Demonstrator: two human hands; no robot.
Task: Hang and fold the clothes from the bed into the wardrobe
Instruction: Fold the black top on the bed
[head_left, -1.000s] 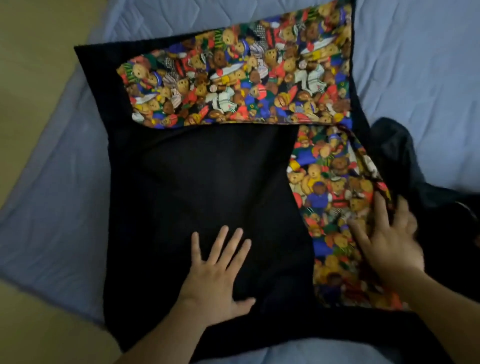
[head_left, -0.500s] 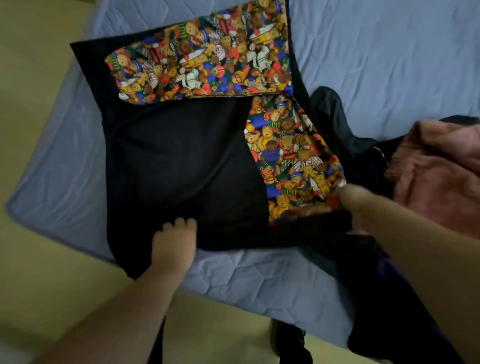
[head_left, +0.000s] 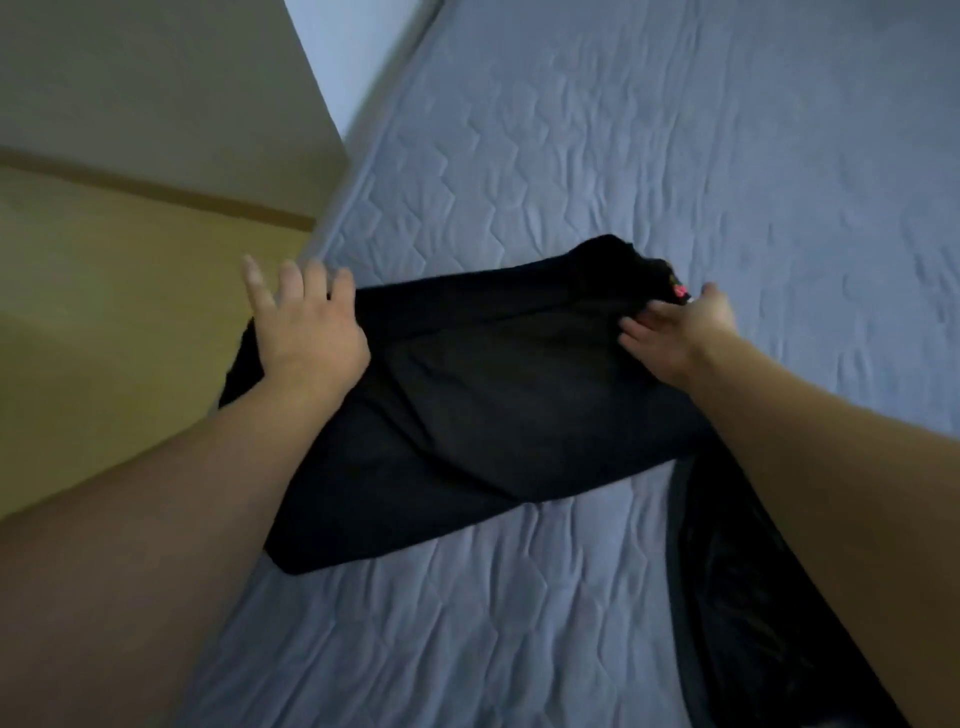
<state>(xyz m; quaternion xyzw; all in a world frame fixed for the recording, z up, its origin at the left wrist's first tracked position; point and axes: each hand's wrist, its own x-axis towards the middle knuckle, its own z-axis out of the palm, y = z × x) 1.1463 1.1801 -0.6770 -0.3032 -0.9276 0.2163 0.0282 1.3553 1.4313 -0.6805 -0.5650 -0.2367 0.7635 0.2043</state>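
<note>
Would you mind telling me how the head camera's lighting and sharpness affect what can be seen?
Head view: dim, bluish light; the black garment shows almost no fold detail; the left hand and right hand are slightly soft; wide-angle distortion slants the bed.

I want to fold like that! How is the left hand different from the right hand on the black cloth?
The left hand sits at the folded black garment's end by the bed edge; the right hand is at the far end, near a bit of colourful print. The left's fingers spread, pointing away; the right's point sideways across the cloth. Both rest on it.
</note>
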